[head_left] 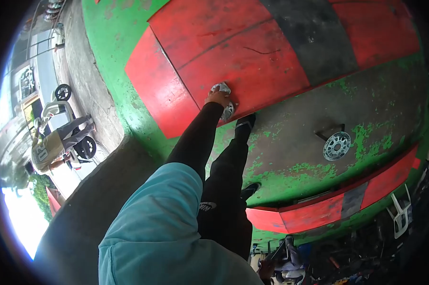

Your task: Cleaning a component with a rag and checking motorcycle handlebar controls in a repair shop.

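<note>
My left hand rests on a crumpled grey-white rag, its fingers closed over it, pressed onto the red painted panel near its lower edge. The panel has a broad dark stripe and a long seam on its left. My black-sleeved left arm reaches up from the cyan shirt. My feet in dark shoes stand on the worn green and grey floor just below the panel. I do not see my right hand.
A perforated metal disc on a bracket lies right. Another red-and-dark panel, a white plastic chair and dark clutter fill the lower right. At left, a person is beside a white scooter near a concrete ledge.
</note>
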Demonstrator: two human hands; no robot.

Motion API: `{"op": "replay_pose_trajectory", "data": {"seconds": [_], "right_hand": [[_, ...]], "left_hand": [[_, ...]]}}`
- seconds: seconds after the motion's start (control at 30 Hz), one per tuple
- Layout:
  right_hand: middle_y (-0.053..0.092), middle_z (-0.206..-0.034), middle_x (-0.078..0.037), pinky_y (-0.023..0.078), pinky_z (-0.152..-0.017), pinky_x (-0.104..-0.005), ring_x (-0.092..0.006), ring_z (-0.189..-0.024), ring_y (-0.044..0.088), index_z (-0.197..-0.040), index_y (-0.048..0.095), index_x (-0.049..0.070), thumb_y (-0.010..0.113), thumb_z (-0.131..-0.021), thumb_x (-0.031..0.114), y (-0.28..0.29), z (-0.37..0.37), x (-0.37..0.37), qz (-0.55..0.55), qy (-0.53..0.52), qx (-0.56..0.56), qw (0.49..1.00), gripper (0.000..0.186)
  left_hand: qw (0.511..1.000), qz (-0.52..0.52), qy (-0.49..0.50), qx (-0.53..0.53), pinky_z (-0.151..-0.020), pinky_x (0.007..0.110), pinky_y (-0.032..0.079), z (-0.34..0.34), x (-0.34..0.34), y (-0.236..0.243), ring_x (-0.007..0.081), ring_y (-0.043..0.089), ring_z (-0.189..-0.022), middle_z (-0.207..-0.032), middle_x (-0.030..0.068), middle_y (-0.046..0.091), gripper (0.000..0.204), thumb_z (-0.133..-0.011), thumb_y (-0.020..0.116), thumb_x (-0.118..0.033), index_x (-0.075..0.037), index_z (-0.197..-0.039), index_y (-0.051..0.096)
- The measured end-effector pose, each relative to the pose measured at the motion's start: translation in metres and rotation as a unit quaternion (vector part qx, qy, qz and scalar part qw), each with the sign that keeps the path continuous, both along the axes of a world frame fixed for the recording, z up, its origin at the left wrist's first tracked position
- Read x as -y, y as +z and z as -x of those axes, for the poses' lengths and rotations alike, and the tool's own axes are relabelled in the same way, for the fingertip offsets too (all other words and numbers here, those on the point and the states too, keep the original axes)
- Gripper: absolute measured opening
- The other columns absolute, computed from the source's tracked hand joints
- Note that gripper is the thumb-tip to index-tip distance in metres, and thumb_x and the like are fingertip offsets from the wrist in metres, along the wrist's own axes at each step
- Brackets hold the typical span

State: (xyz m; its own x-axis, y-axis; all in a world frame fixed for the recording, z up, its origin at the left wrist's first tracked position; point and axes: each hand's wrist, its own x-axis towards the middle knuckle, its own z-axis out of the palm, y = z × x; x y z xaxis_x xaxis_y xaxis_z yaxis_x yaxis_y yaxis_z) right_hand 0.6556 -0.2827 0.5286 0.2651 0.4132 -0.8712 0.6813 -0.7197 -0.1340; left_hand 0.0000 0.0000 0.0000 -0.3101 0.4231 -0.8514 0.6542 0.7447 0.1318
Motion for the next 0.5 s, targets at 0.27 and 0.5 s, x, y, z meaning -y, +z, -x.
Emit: {"op": "replay_pose_trajectory", "data": {"seconds": [0.27, 0.5], "right_hand": [[0.049, -0.073, -0.001, 0.039, -0.045, -0.0255, -0.0117, -0.055, 0.049, -0.095, 0.045, 0.010, 0.064, -0.078, 0.004, -0.079, 0.148, -0.116, 0.011, -0.240, 0.052, 0.969, 0.026], [0.045, -0.067, 0.001, 0.040, -0.050, -0.0274, -0.0092, -0.054, 0.044, -0.081, 0.043, 0.011, 0.068, -0.082, 0.008, -0.088, 0.185, -0.146, -0.111, -0.257, -0.043, 0.959, 0.025]], "left_hand": [[0.976, -0.157, 0.098, -0.119, -0.088, 0.044, 0.052, 0.047, -0.069, 0.035, 0.0327, 0.064, -0.105, -0.111, 0.0138, 0.066, 0.032, -0.078, 0.071, -0.034, -0.008, -0.097, 0.072], [0.918, -0.310, 0.247, -0.010, -0.073, 0.040, 0.053, 0.040, -0.092, 0.198, 0.0250, 0.070, -0.075, -0.077, 0.0145, 0.071, 0.041, -0.077, 0.077, -0.040, 0.001, -0.082, 0.071]]}}
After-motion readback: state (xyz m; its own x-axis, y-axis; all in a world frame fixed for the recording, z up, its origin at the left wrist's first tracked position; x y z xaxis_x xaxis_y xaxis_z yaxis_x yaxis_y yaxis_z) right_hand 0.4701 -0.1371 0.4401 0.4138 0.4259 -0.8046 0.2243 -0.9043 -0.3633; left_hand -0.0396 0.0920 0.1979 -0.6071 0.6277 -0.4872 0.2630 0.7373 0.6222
